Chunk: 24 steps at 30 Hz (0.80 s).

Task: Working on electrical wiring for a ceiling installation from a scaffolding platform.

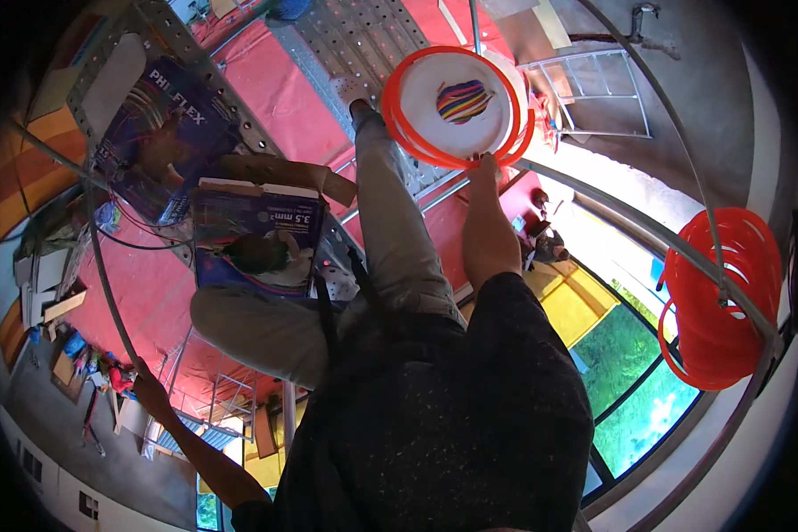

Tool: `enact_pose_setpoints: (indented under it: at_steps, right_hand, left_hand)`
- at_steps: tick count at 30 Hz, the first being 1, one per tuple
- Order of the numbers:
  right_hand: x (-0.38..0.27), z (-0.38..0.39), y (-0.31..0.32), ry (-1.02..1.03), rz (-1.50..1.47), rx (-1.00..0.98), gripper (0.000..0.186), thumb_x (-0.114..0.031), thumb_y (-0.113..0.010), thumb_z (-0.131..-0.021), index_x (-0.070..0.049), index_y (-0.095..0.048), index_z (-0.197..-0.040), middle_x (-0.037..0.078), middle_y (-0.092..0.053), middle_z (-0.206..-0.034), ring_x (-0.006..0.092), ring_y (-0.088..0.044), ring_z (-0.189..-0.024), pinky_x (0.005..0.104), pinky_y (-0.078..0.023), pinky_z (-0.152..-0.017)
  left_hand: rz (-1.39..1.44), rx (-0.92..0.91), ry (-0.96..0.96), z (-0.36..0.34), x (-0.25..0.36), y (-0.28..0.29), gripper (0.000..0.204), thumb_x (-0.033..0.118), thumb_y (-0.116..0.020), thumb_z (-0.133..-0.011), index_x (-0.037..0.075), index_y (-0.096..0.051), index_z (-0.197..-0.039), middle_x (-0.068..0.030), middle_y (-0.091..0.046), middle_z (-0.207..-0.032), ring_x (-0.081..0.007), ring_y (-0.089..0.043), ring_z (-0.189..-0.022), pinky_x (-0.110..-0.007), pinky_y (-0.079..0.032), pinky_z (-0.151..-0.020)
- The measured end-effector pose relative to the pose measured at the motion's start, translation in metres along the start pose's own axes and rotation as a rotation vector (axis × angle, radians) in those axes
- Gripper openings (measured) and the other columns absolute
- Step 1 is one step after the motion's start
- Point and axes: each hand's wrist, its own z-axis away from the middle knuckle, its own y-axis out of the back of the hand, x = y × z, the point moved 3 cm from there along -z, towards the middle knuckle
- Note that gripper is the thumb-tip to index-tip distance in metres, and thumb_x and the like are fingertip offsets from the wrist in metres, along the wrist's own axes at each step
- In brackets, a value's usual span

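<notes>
My right hand [483, 162] grips the near rim of a coil of orange tubing [407, 135], wound round a white round reel [488, 102] with a striped multicoloured patch at its middle. Low on the left, my left hand [146, 383] is closed on a long, thin grey pipe or cable [106, 279] that runs upward. Between my hands are my legs and two open dark blue cardboard boxes [284, 213] [168, 97], with coloured material inside the nearer one. A large bundle of orange coils [723, 346] hangs from the metal rail at the right.
I am high on perforated metal scaffold planks [346, 35]. A rail [625, 208] crosses at right. Below lie red sheeting [257, 80], metal ladder frames [594, 93], scattered items at lower left and a yellow platform [567, 301]. Small dark figures, possibly people, are below, right of my right arm.
</notes>
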Motion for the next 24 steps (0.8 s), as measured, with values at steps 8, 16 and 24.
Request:
enact_pose_setpoints:
  at_steps: [8,16,24]
  right_hand:
    - [0.015,0.022,0.018,-0.141,-0.170,-0.063,0.051,0.005,-0.052,-0.068,-0.003,-0.040,-0.117,0.014,-0.044,-0.111,0.0338,-0.049,-0.101,0.0624,-0.043,-0.076]
    - [0.025,0.016,0.051,-0.310,-0.118,0.045,0.040,0.002,-0.043,-0.076,0.000,-0.035,-0.115,0.017,-0.045,-0.107,0.0348,-0.052,-0.093,0.0572,-0.048,-0.067]
    - [0.061,0.045,0.059,-0.568,-0.271,0.014,0.021,-0.013,-0.037,-0.083,-0.002,-0.042,-0.100,0.014,-0.051,-0.095,0.0283,-0.052,-0.088,0.0528,-0.042,-0.081]
  left_hand:
    - [0.128,-0.013,0.072,0.019,0.013,0.026,0.076,0.062,-0.031,-0.081,-0.009,-0.057,-0.084,-0.0301,-0.056,-0.082,-0.0446,-0.053,-0.077,-0.051,-0.040,-0.063]
    - [0.010,-0.017,0.010,0.003,0.011,0.000,0.051,0.044,-0.028,-0.090,0.001,-0.057,-0.091,-0.0272,-0.054,-0.068,-0.0395,-0.054,-0.061,-0.048,-0.040,-0.049]
    - [0.069,0.050,0.110,0.017,0.023,0.029,0.071,0.058,-0.027,-0.084,-0.007,-0.057,-0.077,-0.0270,-0.055,-0.072,-0.0433,-0.055,-0.071,-0.051,-0.042,-0.060]
